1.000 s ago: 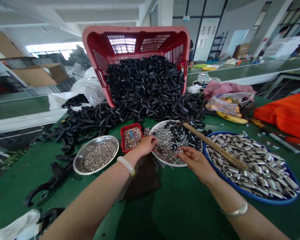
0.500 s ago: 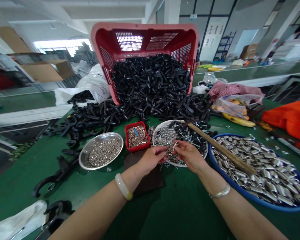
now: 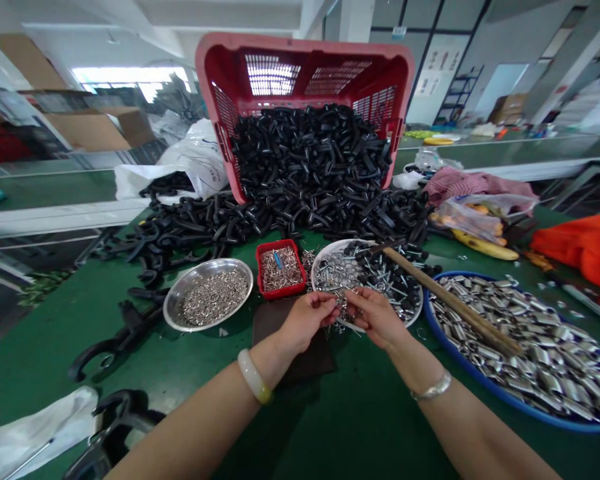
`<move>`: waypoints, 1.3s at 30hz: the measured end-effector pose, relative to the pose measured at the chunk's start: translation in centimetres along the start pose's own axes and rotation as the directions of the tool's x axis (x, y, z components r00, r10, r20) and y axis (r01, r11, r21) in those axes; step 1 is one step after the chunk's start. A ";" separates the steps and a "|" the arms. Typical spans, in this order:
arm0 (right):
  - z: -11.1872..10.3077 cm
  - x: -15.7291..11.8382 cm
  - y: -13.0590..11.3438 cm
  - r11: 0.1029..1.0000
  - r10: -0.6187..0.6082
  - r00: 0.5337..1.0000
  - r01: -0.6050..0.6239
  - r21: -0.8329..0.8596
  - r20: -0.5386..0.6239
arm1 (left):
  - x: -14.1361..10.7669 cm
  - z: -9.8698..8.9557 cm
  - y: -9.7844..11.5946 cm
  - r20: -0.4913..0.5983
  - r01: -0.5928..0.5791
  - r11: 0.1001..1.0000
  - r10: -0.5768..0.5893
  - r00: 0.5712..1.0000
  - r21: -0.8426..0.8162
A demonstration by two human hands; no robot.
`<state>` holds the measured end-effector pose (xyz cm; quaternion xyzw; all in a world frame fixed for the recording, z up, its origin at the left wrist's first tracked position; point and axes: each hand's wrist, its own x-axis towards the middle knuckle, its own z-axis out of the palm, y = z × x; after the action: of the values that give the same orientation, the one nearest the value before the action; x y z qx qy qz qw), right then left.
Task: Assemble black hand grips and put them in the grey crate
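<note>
Green worktop, two bare hands: left hand and right hand pinch small steel fittings, fingers closed, over one white plate; one steel dish lies left of the fingers, one blue basin right.

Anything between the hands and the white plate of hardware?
Nothing visible. The left hand and right hand sit over the near rim of the white plate, small metal parts between them. The wooden stick lies clear to the right.
</note>
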<state>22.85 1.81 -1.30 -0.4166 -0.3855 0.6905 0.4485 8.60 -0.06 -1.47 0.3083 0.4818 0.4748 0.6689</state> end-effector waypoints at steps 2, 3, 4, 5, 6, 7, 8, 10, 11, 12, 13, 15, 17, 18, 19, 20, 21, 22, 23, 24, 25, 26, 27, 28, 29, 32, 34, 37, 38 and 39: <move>0.2 -0.1 0.2 0.998 0.002 1.000 -0.002 0.064 0.001 | -0.1 0.0 0.1 -0.006 -0.006 1.000 0.006 1.000 0.000; 0.3 -0.1 0.2 0.997 0.008 1.000 -0.008 0.079 0.002 | -0.1 0.0 0.1 -0.008 -0.008 1.000 0.008 1.000 0.000; 0.4 -0.1 0.3 0.996 0.014 1.000 -0.014 0.085 0.000 | -0.1 0.0 0.1 -0.009 -0.007 1.000 0.007 1.000 0.000; 0.5 -0.1 0.4 0.997 0.019 1.000 -0.019 0.081 -0.004 | -0.2 0.0 0.0 -0.009 -0.005 1.000 0.005 1.000 0.000; 0.6 -0.1 0.5 0.997 0.021 1.000 -0.020 0.073 -0.013 | -0.2 0.0 0.0 -0.008 -0.004 1.000 0.004 1.000 0.000; 0.7 -0.1 0.5 0.998 0.021 0.999 -0.019 0.063 -0.028 | -0.2 0.0 -0.1 -0.006 -0.008 1.000 0.008 1.000 -0.003; 0.8 -0.1 0.6 0.998 0.019 0.999 -0.017 0.055 -0.046 | -0.2 -0.1 -0.2 -0.004 -0.016 1.000 0.016 1.000 -0.011; 1.0 0.0 0.6 0.999 0.025 0.997 -0.022 0.046 -0.075 | -0.3 0.0 -0.5 -0.001 -0.052 0.998 0.052 0.999 -0.042; 1.0 0.1 0.6 0.999 0.037 0.996 -0.034 0.040 -0.081 | -0.3 0.0 -0.6 0.002 -0.081 0.995 0.081 0.997 -0.063; 1.1 0.2 0.6 0.998 0.054 0.995 -0.052 0.029 -0.086 | -0.3 0.0 -0.8 0.006 -0.111 0.990 0.112 0.994 -0.081; 1.1 0.3 0.6 0.998 0.061 0.994 -0.060 0.006 -0.093 | -0.3 0.1 -0.9 0.008 -0.136 0.986 0.138 0.990 -0.095; 1.2 0.4 0.4 0.993 -0.012 0.994 0.000 -0.114 -0.107 | -0.5 0.3 -1.3 0.009 -0.144 0.984 0.146 0.989 -0.104; 1.2 0.5 0.2 0.922 -0.224 0.971 0.185 -0.340 -0.080 | -0.6 0.3 -1.6 0.020 -0.090 0.992 0.092 0.996 -0.084; 1.3 0.4 0.0 0.837 -0.338 0.941 0.289 -0.464 -0.024 | -0.6 0.1 -1.5 0.032 -0.060 0.997 0.062 0.998 -0.057; 1.3 0.4 -0.2 0.732 -0.426 0.903 0.376 -0.568 0.049 | -0.6 -0.1 -1.3 0.053 -0.041 0.999 0.042 0.998 -0.014; 1.3 0.4 -0.3 0.632 -0.477 0.871 0.435 -0.642 0.121 | -0.4 -0.5 -0.9 0.075 -0.045 0.998 0.041 0.996 0.050; 1.3 0.4 -0.5 0.558 -0.497 0.850 0.468 -0.685 0.175 | -0.1 -1.1 -0.2 0.090 -0.074 0.987 0.061 0.994 0.142; 1.3 0.5 -0.5 0.522 -0.500 0.842 0.480 -0.705 0.203 | 0.3 -1.8 0.7 0.091 -0.128 0.957 0.108 0.990 0.261; 1.2 0.6 -0.5 0.521 -0.495 0.844 0.478 -0.707 0.206 | 1.0 -2.7 1.8 0.079 -0.195 0.896 0.178 0.981 0.399; 1.2 0.7 -0.4 0.547 -0.488 0.853 0.466 -0.695 0.187 | 1.8 -3.7 3.0 0.058 -0.253 0.791 0.268 0.962 0.558; 1.1 0.9 -0.2 0.591 -0.474 0.866 0.448 -0.671 0.161 | 2.8 -4.6 4.4 0.025 -0.288 0.647 0.384 0.923 0.707; 1.1 1.1 0.1 0.641 -0.455 0.880 0.429 -0.636 0.135 | 3.9 -5.6 5.7 -0.005 -0.271 0.493 0.487 0.873 0.827; 1.0 1.4 0.4 0.692 -0.432 0.894 0.411 -0.593 0.116 | 5.2 -6.3 7.0 -0.002 -0.224 0.354 0.538 0.843 0.908; 1.0 1.5 0.7 0.739 -0.406 0.908 0.394 -0.546 0.106 | 6.5 -6.9 8.1 0.012 -0.166 0.225 0.560 0.829 0.960; 1.1 1.7 1.0 0.779 -0.380 0.919 0.377 -0.502 0.101 | 7.9 -7.2 9.1 0.031 -0.113 0.113 0.563 0.826 0.987; 1.2 1.9 1.5 0.840 -0.331 0.939 0.341 -0.422 0.099 | 11.8 -6.7 10.8 0.003 0.029 -0.054 0.514 0.858 0.998; 1.2 1.9 1.6 0.849 -0.318 0.943 0.330 -0.413 0.099 | 14.3 -5.6 11.1 -0.113 0.129 -0.005 0.449 0.886 0.992; 1.1 1.9 1.6 0.853 -0.294 0.952 0.302 -0.425 0.088 | 17.3 -4.1 10.9 -0.246 0.214 0.128 0.354 0.902 0.968; 1.1 1.9 1.6 0.854 -0.286 0.954 0.294 -0.429 0.084 | 18.0 -3.7 10.7 -0.265 0.221 0.163 0.341 0.902 0.962; 1.0 2.0 1.7 0.854 -0.283 0.956 0.289 -0.433 0.080 | 18.5 -3.5 10.6 -0.273 0.218 0.193 0.337 0.901 0.957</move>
<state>20.96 3.03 -2.92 -0.4406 -0.5921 0.5139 0.4373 3.32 20.90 0.06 0.5678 0.7919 0.1405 0.1755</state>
